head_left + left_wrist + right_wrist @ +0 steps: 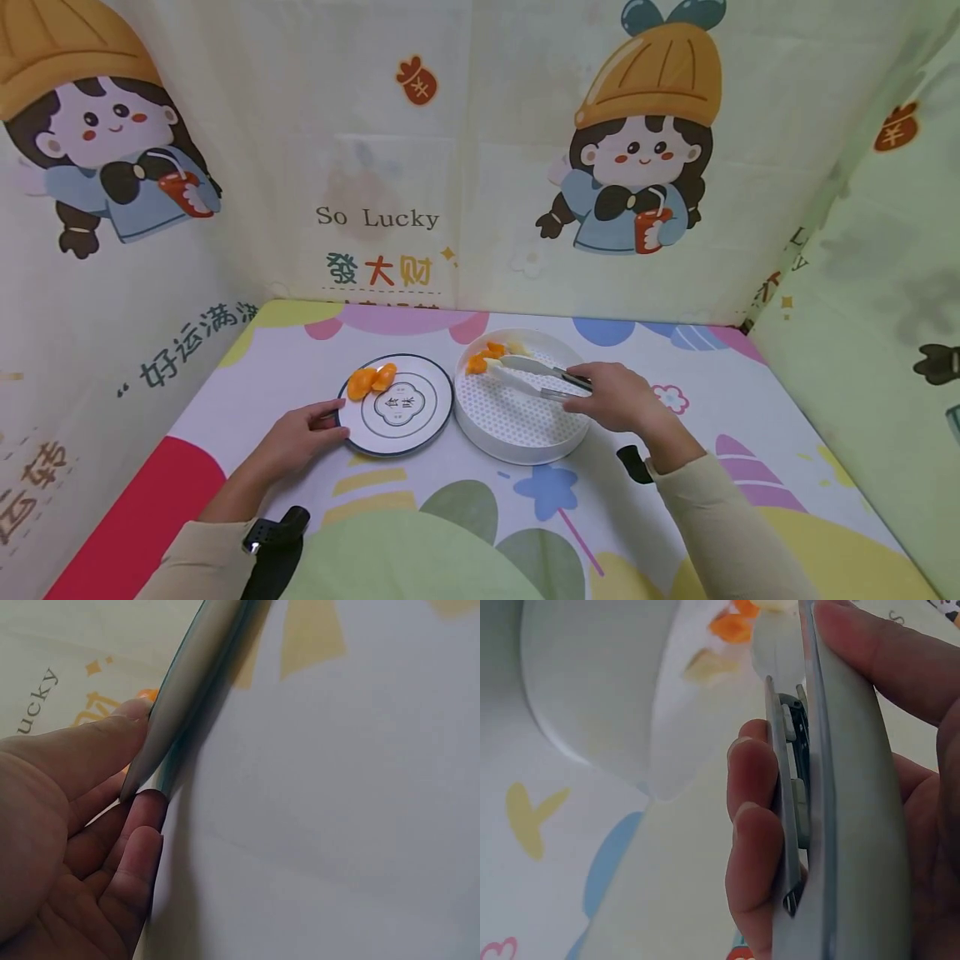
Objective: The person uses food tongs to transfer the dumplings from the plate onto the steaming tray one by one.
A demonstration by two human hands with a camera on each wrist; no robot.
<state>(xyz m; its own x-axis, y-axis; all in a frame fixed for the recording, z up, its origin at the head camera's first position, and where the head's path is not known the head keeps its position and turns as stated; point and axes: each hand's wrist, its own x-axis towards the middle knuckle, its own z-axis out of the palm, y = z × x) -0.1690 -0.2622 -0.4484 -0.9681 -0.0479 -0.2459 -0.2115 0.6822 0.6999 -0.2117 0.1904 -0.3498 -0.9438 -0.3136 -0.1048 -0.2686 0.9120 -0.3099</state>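
My right hand (617, 398) grips the tongs (534, 365), round tray (517, 453) at nine o'clock; my left hand (302, 432) pinches the plate (422, 423), toward three.

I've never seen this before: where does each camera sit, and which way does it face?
Head: worn on the head, facing forward and down at the plate, tray and tongs; left grip, right grip and both sleeves show.
Left wrist: worn there, facing the plate's edge; of the body, only the left grip shows.
Right wrist: worn there, facing along the tongs toward the tray; of the body, only the right grip.
Shared: head and right wrist show the tongs and orange pieces.
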